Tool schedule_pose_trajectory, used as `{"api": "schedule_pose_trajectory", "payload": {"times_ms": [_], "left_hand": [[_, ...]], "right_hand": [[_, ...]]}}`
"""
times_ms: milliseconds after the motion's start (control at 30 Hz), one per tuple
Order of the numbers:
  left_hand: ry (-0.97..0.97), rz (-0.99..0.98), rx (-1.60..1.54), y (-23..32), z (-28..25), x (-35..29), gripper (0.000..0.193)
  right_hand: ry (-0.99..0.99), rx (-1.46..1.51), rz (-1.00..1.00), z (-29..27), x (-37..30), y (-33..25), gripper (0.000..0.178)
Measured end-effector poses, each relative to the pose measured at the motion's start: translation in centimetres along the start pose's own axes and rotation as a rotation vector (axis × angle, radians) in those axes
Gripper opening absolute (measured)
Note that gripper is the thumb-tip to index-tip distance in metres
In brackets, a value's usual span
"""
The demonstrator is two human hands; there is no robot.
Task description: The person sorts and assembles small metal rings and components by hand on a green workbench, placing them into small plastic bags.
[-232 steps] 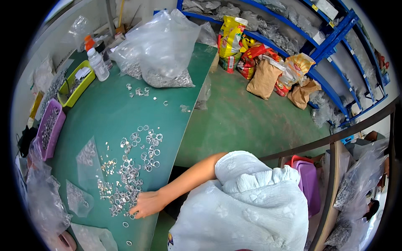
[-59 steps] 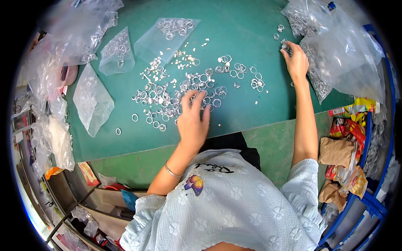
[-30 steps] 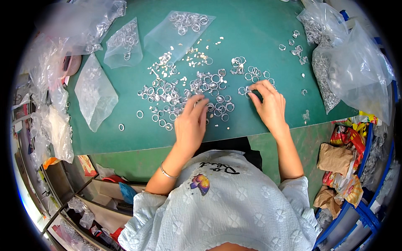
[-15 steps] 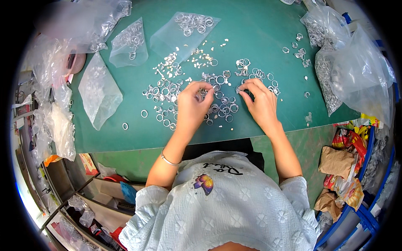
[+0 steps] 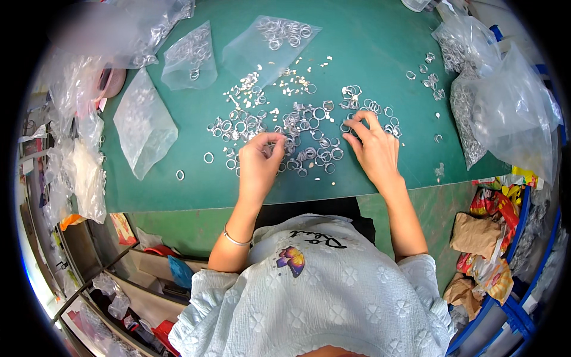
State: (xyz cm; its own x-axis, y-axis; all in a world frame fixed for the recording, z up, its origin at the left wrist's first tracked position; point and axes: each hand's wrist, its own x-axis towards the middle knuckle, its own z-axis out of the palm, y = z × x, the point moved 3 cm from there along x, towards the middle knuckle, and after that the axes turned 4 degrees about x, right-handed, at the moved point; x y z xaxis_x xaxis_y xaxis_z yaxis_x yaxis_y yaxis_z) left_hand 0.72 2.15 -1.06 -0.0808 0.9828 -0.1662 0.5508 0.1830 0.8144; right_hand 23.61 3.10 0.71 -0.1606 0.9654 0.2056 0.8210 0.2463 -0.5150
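Observation:
Many silver-coloured metal rings [image 5: 240,127] lie loose in a heap on the green tabletop. My left hand [image 5: 257,166] is over the near left part of the heap, thumb and forefinger pressed together. Whatever they pinch is too small or hidden to make out. At the heap's right side, my right hand [image 5: 377,152] curves its thumb and forefinger about a silver ring [image 5: 345,127]. More rings [image 5: 369,106] lie just beyond its knuckles. The middle group of rings [image 5: 309,154] sits between both hands.
Small pale chips [image 5: 294,83] are scattered beyond the heap. Clear plastic bags of rings [image 5: 270,44] lie at the far side, and a flat bag [image 5: 146,128] at left. Bulging bags [image 5: 467,119] stand at right. The table's near edge [image 5: 238,208] runs before me.
My left hand has drawn back left and towards me, off the middle rings. My right hand stays near the same rings, its thumb and forefinger slightly wider. The view has shifted a little.

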Motion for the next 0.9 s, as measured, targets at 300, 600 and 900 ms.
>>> {"api": "schedule_pose_trajectory", "payload": {"times_ms": [300, 600, 900], "left_hand": [[0.103, 0.367, 0.348, 2.7, 1.7, 5.6, 0.018], [-0.075, 0.313, -0.175, 4.0, 1.2, 3.4, 0.007], [-0.205, -0.012, -0.44, 2.6, 0.6, -1.4, 0.009]], "right_hand": [[0.071, 0.074, 0.022, 0.5, 0.5, 0.7, 0.005], [0.019, 0.988, 0.378, 1.7, 0.1, -0.3, 0.008], [-0.127, 1.206, 0.374, 3.0, -0.5, -4.6, 0.01]]}}
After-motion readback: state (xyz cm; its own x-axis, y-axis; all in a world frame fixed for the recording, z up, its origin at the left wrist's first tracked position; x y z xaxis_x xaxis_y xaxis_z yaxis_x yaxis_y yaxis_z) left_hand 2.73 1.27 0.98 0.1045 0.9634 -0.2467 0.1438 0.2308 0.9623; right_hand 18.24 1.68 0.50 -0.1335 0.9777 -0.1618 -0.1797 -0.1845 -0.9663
